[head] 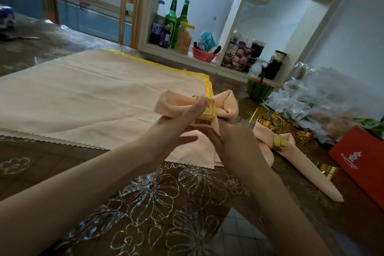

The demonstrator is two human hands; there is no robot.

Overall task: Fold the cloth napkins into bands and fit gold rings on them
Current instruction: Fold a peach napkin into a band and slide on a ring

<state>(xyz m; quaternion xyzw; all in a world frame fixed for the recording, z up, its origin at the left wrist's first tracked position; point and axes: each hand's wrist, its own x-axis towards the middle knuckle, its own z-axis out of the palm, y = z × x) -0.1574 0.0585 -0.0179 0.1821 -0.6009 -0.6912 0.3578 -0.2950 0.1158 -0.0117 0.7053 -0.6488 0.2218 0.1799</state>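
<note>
A napkin [226,104] is held up. Its gold ring [208,113] is pinched by the left hand [180,124]; its tail is gripped by the right hand [234,137].

Left hand [182,122] and right hand [234,137] hold a napkin [226,106] over a table [62,172].
A ring [205,113] sits around the napkin, above the right hand. A stack of flat napkins [83,100] lies on the table to the left and behind. To the right lies a finished napkin [291,164], with loose rings [268,118] and plastic bags [322,97] behind it and a box [361,158] at its right. A shelf [176,56] of bottles [171,14] stands behind the table.
</note>
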